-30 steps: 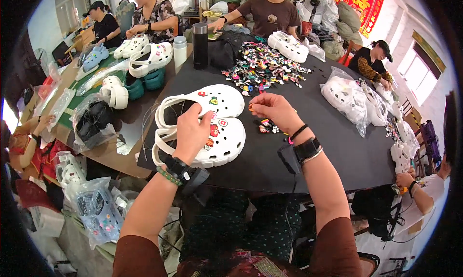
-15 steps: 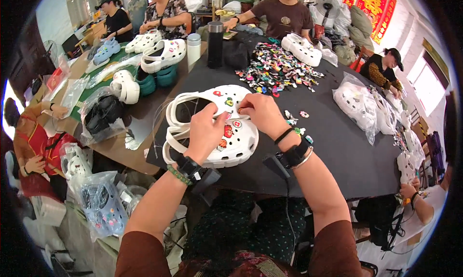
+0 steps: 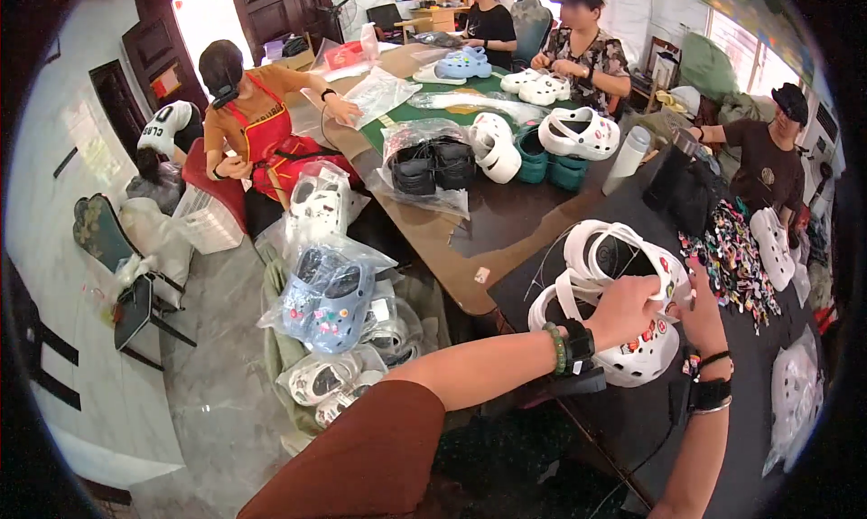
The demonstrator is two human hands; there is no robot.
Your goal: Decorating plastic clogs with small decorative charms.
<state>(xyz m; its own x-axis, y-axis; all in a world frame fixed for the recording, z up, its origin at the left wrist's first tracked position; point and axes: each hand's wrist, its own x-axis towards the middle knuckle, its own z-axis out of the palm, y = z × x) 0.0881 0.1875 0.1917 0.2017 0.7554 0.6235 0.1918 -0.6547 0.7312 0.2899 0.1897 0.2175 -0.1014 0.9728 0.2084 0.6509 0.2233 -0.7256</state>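
Observation:
A pair of white clogs lies in front of me at the dark table's near edge, the upper clog [image 3: 591,248] and the lower clog [image 3: 632,367] side by side, heel straps to the left. Small red and multicoloured charms [image 3: 647,335] sit in their tops. My left hand [image 3: 625,309] is closed on the upper clog, its fingertips against the top. My right hand [image 3: 698,313] grips the same clog at the toe end, fingers bent over it. Whatever may be between the fingertips is hidden.
Beyond my hands lies a heap of colourful charms [image 3: 736,257], with a white bottle [image 3: 626,160] nearby. Bagged black clogs [image 3: 432,164] and teal clogs [image 3: 567,173] stand on the adjoining table. Bagged blue clogs [image 3: 327,298] are at my left. Several people work around.
My view has swung to the left, so the clogs and both hands now appear farther right. Both hands stay on the upper clog.

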